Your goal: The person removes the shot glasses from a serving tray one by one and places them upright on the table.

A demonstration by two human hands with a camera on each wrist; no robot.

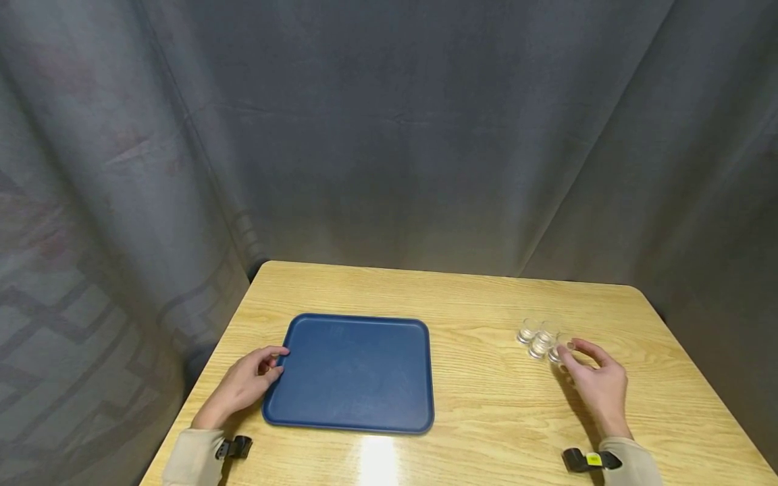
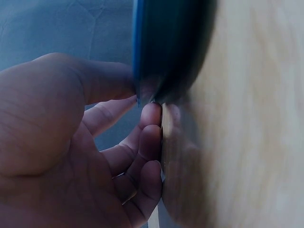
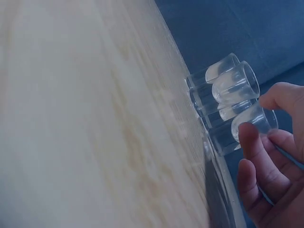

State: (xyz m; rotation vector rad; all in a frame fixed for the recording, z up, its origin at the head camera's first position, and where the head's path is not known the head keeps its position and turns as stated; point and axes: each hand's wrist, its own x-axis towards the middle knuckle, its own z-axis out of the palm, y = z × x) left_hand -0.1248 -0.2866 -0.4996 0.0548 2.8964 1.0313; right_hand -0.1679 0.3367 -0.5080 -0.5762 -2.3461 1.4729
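A blue rectangular tray lies on the left part of the table. My left hand holds its left edge: in the left wrist view the thumb presses the tray's rim, and the curled fingers rest low beside the tabletop. Toward the right, several small clear shot glasses stand close together. My right hand pinches the nearest right one, a shot glass, between thumb and fingers. Whether its base touches the table cannot be told.
The wooden table has rounded far corners. Behind it and along both sides hangs a grey curtain. Bare wood lies between the tray and the glasses. Each wrist wears a small black camera.
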